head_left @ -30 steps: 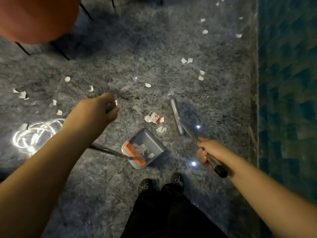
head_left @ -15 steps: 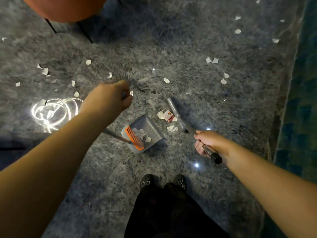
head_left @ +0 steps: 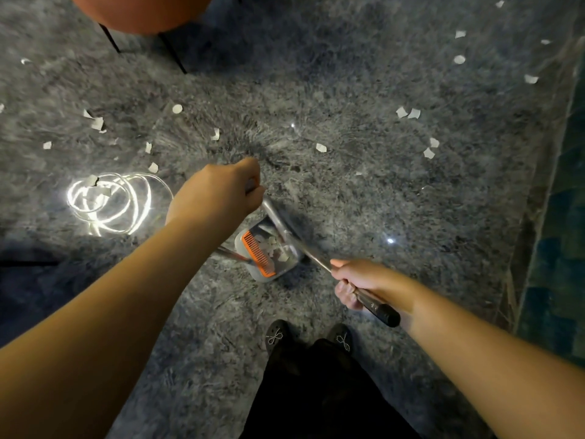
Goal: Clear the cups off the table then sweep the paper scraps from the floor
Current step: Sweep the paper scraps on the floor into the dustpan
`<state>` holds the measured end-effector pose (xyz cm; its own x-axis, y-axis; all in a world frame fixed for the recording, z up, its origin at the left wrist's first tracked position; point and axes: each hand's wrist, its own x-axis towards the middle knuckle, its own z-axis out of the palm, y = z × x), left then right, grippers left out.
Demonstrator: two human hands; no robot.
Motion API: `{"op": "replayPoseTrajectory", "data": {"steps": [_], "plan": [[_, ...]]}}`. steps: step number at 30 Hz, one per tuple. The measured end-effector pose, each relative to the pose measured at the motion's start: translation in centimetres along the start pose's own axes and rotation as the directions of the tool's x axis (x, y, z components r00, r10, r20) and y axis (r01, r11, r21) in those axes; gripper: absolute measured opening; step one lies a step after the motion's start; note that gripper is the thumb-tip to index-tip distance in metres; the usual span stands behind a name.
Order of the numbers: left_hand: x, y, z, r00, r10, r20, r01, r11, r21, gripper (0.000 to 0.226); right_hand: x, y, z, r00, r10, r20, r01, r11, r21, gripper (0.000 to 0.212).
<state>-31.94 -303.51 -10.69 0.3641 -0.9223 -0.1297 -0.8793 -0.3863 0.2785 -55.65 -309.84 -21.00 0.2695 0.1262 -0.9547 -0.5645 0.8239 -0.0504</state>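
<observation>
A grey dustpan (head_left: 286, 266) with an orange comb edge (head_left: 258, 253) sits on the grey marble floor just ahead of my feet, holding several white paper scraps (head_left: 273, 248). My left hand (head_left: 218, 191) grips the top of the dustpan's metal handle. My right hand (head_left: 356, 282) grips the broom handle (head_left: 375, 307), whose shaft runs up-left over the pan; the blurred broom head (head_left: 278, 215) lies at the pan's mouth. More paper scraps (head_left: 321, 147) lie scattered on the floor to the left, ahead and to the right.
An orange chair (head_left: 142, 11) on thin black legs stands at the top left. A bright ring of reflected light (head_left: 107, 201) shines on the floor at left. A teal patterned wall (head_left: 560, 248) borders the right side. My black shoes (head_left: 278, 337) are below the pan.
The broom head swept left from the scraps beside the pan into the pan's mouth, and the red-and-white scraps are gone from the floor there. The view shifted left.
</observation>
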Motion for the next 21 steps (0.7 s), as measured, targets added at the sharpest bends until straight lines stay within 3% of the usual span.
{"op": "replayPoseTrajectory", "data": {"steps": [6,11,21], "plan": [[-0.9,-1.7,-0.4,1.000,0.009,-0.020,-0.010,0.999,-0.042,0.018,-1.6,2.0,1.9,0.998,-0.035,0.051,0.027,0.988,0.153,0.039],[-2.3,-4.8,-1.5,0.998,-0.023,-0.054,0.017,0.995,-0.100,0.017,-2.7,2.5,5.1,1.000,-0.030,0.003,0.030,0.996,0.080,0.051],[-7.1,-11.4,-3.3,0.953,-0.270,-0.138,0.239,0.949,-0.207,0.019,-2.6,-1.5,8.7,0.963,-0.217,-0.159,0.233,0.968,0.096,0.046]]}}
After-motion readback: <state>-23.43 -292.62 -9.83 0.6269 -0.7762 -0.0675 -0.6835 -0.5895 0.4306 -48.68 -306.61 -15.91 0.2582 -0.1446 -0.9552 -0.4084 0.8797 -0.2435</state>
